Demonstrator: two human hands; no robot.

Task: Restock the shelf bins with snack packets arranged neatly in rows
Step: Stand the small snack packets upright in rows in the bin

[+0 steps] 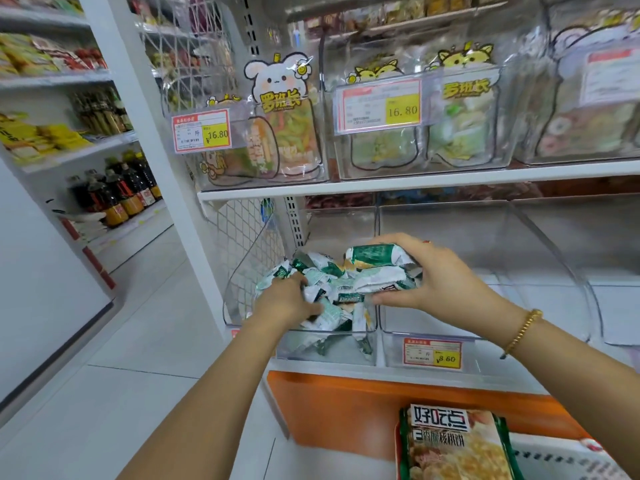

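Observation:
A clear plastic bin [329,351] on the lower shelf holds a loose heap of green-and-white snack packets [332,275]. My left hand [287,299] reaches into the heap at the bin's left side, fingers curled among the packets. My right hand [429,275] grips a stack of several of the same packets [377,271] over the bin's right part, thumb below and fingers on top. The clear bin to the right [485,327] looks bare inside and carries an 8.60 price tag [432,353].
Above, a white shelf [415,183] carries clear bins of bagged snacks with 16.80 tags. A large snack bag [457,445] stands in a white basket [568,459] at the bottom right, in front of the orange shelf base [346,403]. Bottles line shelves at left.

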